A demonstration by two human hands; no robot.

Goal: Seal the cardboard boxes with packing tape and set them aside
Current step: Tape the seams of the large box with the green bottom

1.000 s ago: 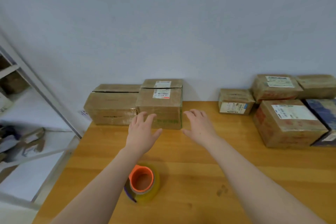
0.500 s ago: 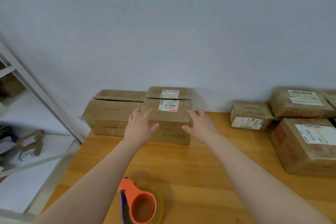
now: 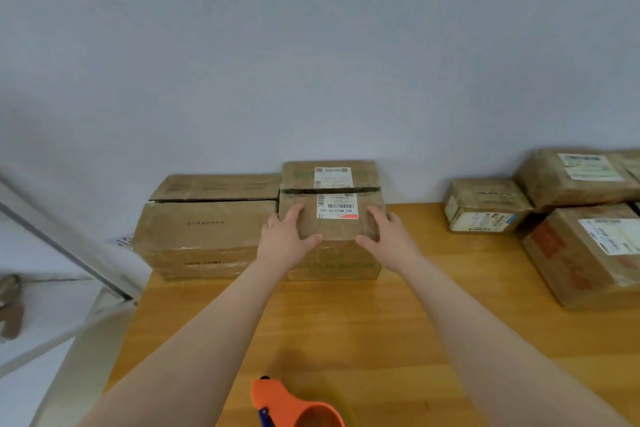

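At the back of the desk (image 3: 346, 322), the box (image 3: 332, 230) stands against the wall. The left hand (image 3: 284, 243) and right hand (image 3: 389, 239) rest on its near top corners, fingers spread flat, thumbs on the front edge.
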